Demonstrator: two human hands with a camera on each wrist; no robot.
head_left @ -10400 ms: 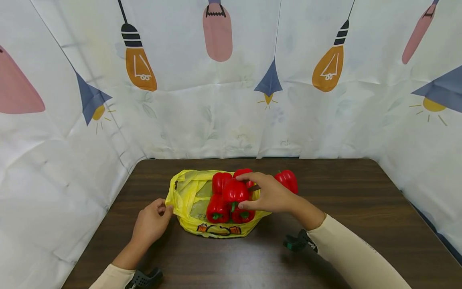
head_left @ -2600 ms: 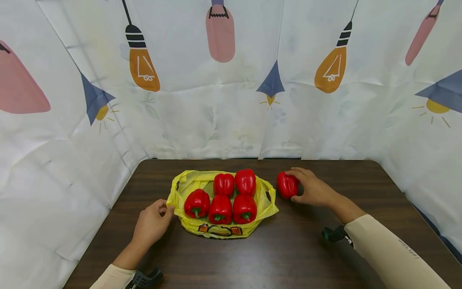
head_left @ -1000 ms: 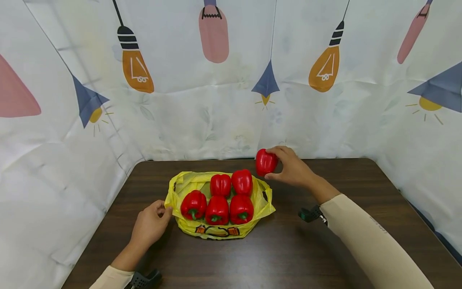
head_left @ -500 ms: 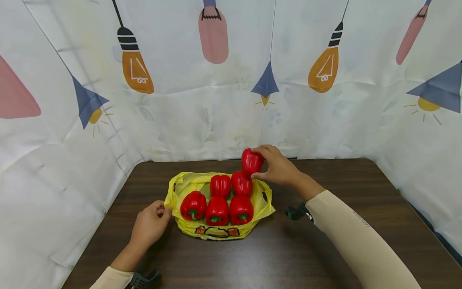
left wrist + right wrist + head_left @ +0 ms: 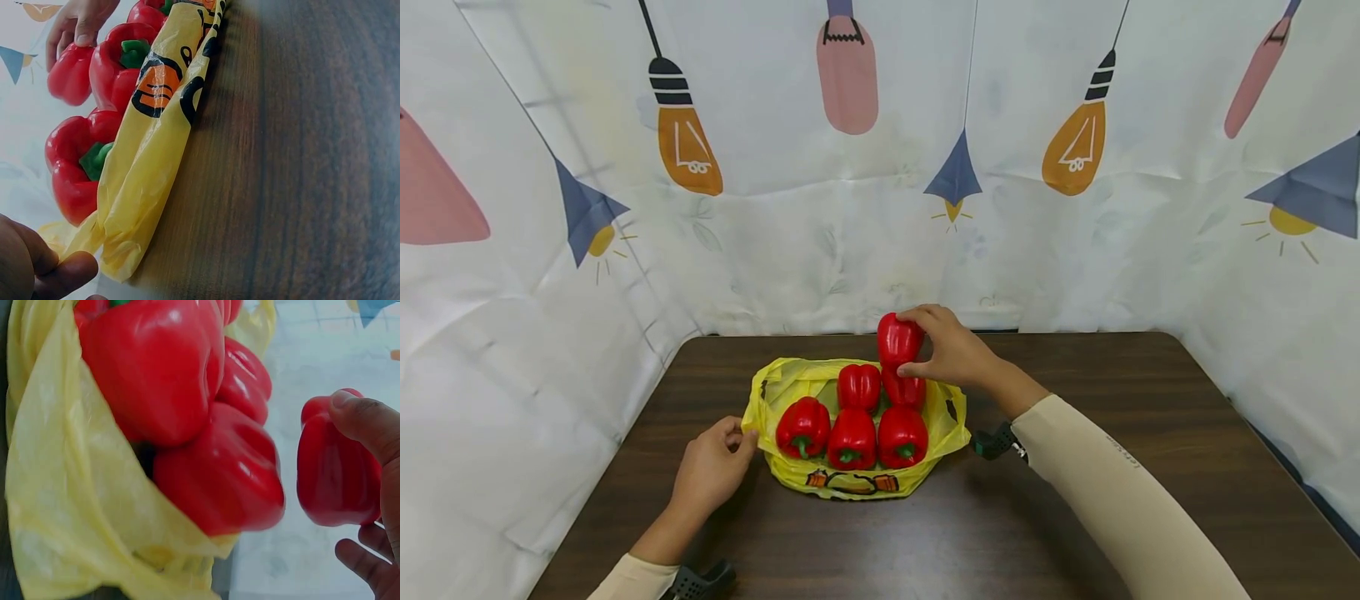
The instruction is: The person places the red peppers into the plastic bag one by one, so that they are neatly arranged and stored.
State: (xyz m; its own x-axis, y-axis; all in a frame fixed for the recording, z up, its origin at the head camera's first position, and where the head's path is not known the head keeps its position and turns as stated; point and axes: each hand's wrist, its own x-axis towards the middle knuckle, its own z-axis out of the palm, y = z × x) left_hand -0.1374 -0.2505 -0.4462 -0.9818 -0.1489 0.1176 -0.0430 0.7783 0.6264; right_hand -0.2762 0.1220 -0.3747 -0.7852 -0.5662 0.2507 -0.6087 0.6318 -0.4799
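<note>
My right hand [image 5: 951, 350] grips a red bell pepper [image 5: 898, 340] above the back right of a yellow plastic bag [image 5: 943, 433]. In the right wrist view this pepper [image 5: 337, 469] hangs apart from the others, thumb on one side and fingers on the other. Several red peppers with green stems lie in the open bag: one front left [image 5: 802, 427], one front middle [image 5: 852, 439], one front right [image 5: 902, 437], two behind. My left hand [image 5: 715, 467] pinches the bag's left rim; in the left wrist view thumb and finger hold the yellow film [image 5: 87, 234].
The bag rests on a dark brown wooden table [image 5: 1037, 517]. Behind it hangs a white curtain [image 5: 880, 250] printed with lamps and bulbs. A dark camera strap sits on each wrist.
My right hand took the pepper lying right of the bag, lifted it and carried it leftward over the bag's back. Earlier it set another pepper inside at the left. My left hand kept its pinch.
</note>
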